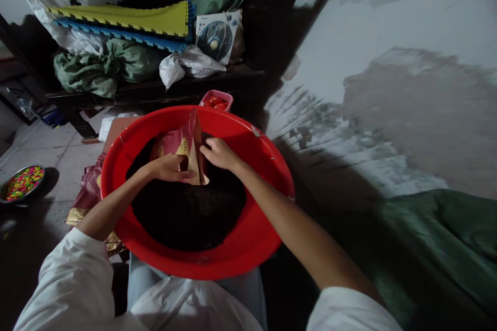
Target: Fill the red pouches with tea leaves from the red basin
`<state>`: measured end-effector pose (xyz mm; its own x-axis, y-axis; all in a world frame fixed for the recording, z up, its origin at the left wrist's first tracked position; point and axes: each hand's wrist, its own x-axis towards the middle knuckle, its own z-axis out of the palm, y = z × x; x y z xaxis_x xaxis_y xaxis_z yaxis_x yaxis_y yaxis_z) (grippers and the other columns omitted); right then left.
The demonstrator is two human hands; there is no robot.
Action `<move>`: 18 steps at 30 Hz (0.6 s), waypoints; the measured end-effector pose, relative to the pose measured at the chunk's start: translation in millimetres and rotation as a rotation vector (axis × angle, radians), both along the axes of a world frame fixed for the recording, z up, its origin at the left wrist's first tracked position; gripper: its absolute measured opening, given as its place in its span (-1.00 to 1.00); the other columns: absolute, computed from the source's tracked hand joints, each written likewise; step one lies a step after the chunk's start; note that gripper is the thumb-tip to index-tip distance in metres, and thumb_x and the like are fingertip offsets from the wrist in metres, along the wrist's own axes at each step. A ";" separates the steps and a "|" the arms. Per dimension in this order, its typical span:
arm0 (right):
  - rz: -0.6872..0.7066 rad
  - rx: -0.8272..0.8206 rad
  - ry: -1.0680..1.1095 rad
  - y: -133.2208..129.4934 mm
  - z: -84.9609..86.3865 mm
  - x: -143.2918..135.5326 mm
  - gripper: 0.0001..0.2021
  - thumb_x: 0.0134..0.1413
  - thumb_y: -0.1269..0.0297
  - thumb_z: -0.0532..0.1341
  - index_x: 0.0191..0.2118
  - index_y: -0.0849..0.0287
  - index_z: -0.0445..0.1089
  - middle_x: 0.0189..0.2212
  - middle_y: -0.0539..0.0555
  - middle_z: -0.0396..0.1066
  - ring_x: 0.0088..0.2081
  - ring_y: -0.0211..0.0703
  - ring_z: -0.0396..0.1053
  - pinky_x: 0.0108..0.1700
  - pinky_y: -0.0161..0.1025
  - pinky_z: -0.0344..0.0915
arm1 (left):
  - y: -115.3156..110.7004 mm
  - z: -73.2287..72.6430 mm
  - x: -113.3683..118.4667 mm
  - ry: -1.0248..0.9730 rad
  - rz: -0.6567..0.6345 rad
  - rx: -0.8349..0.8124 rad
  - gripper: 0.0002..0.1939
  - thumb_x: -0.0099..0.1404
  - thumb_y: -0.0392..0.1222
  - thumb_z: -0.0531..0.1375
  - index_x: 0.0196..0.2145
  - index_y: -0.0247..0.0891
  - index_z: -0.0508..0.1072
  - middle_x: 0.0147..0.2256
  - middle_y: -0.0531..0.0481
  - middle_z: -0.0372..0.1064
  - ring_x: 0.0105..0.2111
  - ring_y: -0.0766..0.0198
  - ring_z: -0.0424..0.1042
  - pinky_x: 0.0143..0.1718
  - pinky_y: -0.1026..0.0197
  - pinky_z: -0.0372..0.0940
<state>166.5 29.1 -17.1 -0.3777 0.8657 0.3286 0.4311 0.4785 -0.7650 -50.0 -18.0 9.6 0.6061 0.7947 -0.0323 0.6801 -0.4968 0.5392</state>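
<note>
A wide red basin (267,181) sits in front of me, with dark, fine-grained material (186,217) covering much of its bottom. Inside it, a maroon and gold paper bag (174,140) stands tilted above the dark material. My left hand (171,167) is at the bag's near left side, thumb and fingers around its lower edge. My right hand (218,153) pinches the bag's right edge, fingers closed. The inside of the bag is mostly hidden.
Beyond the basin is a small pink container (230,98) with red items. More maroon bags (90,186) lie at its left. A bowl (42,186) of colourful pieces stands farther left. Behind are a loaded dark shelf (143,94) and a boxed fan (216,36); green sacking (442,238) lies right.
</note>
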 end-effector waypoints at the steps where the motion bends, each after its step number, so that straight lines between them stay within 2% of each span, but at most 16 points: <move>1: -0.032 0.011 0.015 1.3 0.6 2.2 -0.71 0.11 0.26 0.17 -0.59 0.10 0.14 -0.59 -0.02 0.27 -0.49 -0.22 0.19 -0.34 -0.20 0.13 | -0.8 1.6 0.7 -0.002 -0.030 -0.020 -0.69 0.30 0.06 0.24 -0.40 -0.23 0.36 -0.49 -0.03 0.42 -0.51 0.24 0.40 -0.46 0.22 0.22; 5: -0.112 0.030 0.151 6.5 3.0 11.9 -0.65 0.11 0.05 0.16 -0.57 0.08 0.11 -0.59 -0.03 0.22 -0.48 -0.23 0.15 -0.38 -0.20 0.07 | -6.7 13.6 5.7 -0.172 -0.087 -0.030 -0.71 0.35 -0.04 0.12 -0.46 -0.24 0.32 -0.52 0.03 0.33 -0.53 0.32 0.28 -0.49 0.26 0.14; 8: -0.139 -0.035 0.255 5.6 6.9 17.1 -0.56 0.14 -0.11 0.18 -0.56 0.07 0.14 -0.59 -0.02 0.18 -0.48 -0.21 0.13 -0.40 -0.18 0.08 | -13.0 23.8 8.2 -0.342 -0.005 0.008 -0.65 0.37 0.03 0.10 -0.48 -0.24 0.27 -0.53 0.06 0.24 -0.53 0.36 0.19 -0.49 0.27 0.10; 11: -0.099 -0.112 0.369 -0.7 11.8 19.1 -0.48 0.19 -0.23 0.18 -0.56 0.06 0.14 -0.59 0.00 0.13 -0.48 -0.18 0.11 -0.41 -0.15 0.12 | -19.4 29.1 7.6 -0.498 0.107 0.137 -0.55 0.36 0.13 0.09 -0.54 -0.21 0.15 -0.56 0.10 0.08 -0.54 0.39 0.07 -0.51 0.26 0.01; 14: -0.046 -0.117 0.410 -7.7 15.0 19.2 -0.46 0.21 -0.25 0.17 -0.56 0.06 0.10 -0.59 0.00 0.08 -0.49 -0.17 0.07 -0.43 -0.14 0.12 | -25.1 30.4 5.3 -0.598 0.228 0.324 -0.48 0.37 0.16 0.06 -0.58 -0.20 -0.01 -0.58 0.12 -0.10 -0.56 0.40 -0.08 -0.53 0.23 -0.11; 18: -0.065 -0.092 0.425 -11.3 14.3 18.3 -0.48 0.19 -0.15 0.19 -0.60 0.06 0.04 -0.60 0.00 0.00 -0.50 -0.17 0.00 -0.47 -0.14 0.05 | -29.2 31.4 1.3 -0.650 0.319 0.525 -0.48 0.39 0.09 0.06 -0.60 -0.20 -0.02 -0.60 0.11 -0.14 -0.58 0.39 -0.13 -0.52 0.19 -0.15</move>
